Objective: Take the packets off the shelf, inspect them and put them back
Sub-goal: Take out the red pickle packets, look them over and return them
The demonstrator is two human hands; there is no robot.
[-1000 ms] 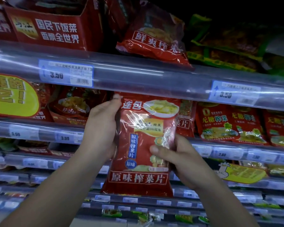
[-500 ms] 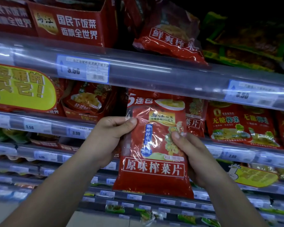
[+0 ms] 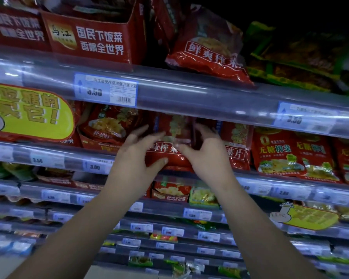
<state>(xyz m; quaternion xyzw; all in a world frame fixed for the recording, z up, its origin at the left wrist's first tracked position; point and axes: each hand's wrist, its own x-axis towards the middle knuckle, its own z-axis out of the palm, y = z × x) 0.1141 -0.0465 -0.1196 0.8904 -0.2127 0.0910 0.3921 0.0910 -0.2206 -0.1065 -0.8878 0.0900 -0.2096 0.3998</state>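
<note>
The top of the red packet (image 3: 170, 156) is hidden behind the clear shelf rail (image 3: 199, 103), and its white lettering is partly covered by the left hand (image 3: 138, 158) and the right hand (image 3: 207, 156), both blurred. Whether the fingers grip the packet or only touch it cannot be told. The yellow sign (image 3: 28, 115) at the left is cut off by the edge. The right price tag (image 3: 304, 117) is too blurred to read fully. Small tags on the lower shelves are illegible.

Dim store light; the far upper right falls into black. Glare streaks the clear plastic shelf rail (image 3: 189, 97). Motion blur softens everything, and edges bow.
</note>
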